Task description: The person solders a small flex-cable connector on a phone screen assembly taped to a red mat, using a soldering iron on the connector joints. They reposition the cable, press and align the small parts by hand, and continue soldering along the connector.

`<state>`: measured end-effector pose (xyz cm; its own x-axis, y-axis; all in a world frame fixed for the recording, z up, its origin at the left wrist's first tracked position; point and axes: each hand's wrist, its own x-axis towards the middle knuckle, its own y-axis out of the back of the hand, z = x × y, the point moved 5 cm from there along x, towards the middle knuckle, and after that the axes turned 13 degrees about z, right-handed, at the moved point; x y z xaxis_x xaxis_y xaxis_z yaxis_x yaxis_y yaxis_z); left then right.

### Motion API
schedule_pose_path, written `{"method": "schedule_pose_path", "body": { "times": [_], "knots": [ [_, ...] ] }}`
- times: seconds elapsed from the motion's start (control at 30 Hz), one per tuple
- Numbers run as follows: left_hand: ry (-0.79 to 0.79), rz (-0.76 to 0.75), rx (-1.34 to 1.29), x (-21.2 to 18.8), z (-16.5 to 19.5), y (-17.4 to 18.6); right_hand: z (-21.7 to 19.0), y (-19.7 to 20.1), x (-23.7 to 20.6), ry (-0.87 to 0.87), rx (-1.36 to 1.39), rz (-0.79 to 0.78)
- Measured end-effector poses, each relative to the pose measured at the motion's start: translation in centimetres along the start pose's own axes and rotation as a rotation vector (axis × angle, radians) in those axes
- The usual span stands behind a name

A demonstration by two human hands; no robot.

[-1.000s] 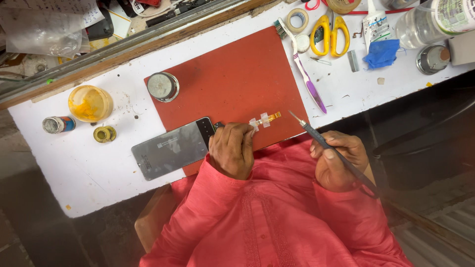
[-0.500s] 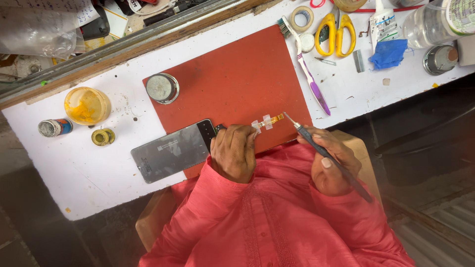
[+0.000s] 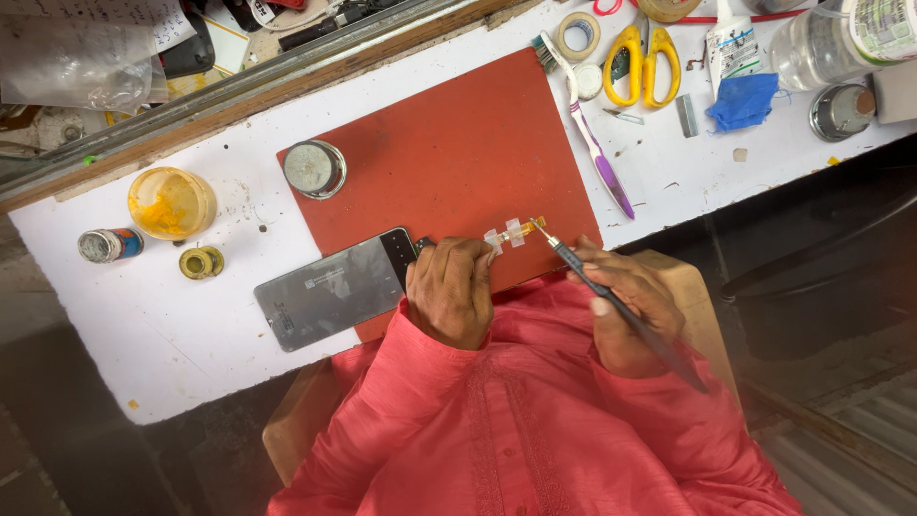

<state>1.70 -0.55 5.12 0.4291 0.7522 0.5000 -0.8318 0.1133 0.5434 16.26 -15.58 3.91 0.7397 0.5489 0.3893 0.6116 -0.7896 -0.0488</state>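
My left hand (image 3: pixel 451 289) presses down on the near end of a small flex cable part (image 3: pixel 513 232) with clear tape on it, lying on the red mat (image 3: pixel 449 162). A grey phone back panel (image 3: pixel 334 287) lies just left of that hand, half on the mat. My right hand (image 3: pixel 626 311) grips a thin dark tool (image 3: pixel 611 301) like a pen, its pointed tip touching the far end of the flex cable part.
On the white table (image 3: pixel 143 315) sit a round metal tin (image 3: pixel 313 169), a yellow-stained cup (image 3: pixel 172 203), a small can (image 3: pixel 110 245), a purple toothbrush (image 3: pixel 597 153), yellow scissors (image 3: pixel 648 62), tape rolls, a glue tube, a blue cloth (image 3: pixel 743 100).
My right hand has moved the tool leftward and its tip now meets the small part. The left hand has stayed in place.
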Motion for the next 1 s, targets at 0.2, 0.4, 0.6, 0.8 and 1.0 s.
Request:
{"method": "schedule_pose_path", "body": {
  "times": [0.2,0.4,0.6,0.8,1.0],
  "knots": [
    [-0.003,0.016,0.007,0.0,-0.1,-0.2,-0.6,-1.2,0.1,0.099,-0.174,-0.071],
    [-0.012,0.023,0.012,-0.1,0.0,-0.1,-0.7,-2.1,0.0,0.187,-0.154,-0.07],
    [0.003,0.026,0.026,-0.1,-0.1,-0.3,-0.7,-2.5,0.1,0.232,-0.202,-0.069],
    [-0.003,0.015,0.012,-0.1,-0.1,-0.2,-0.8,-2.8,0.1,0.259,-0.226,-0.04],
    [0.004,0.014,0.018,-0.2,-0.1,-0.3,-0.8,-2.7,0.2,0.26,-0.224,-0.055]
  ]
}}
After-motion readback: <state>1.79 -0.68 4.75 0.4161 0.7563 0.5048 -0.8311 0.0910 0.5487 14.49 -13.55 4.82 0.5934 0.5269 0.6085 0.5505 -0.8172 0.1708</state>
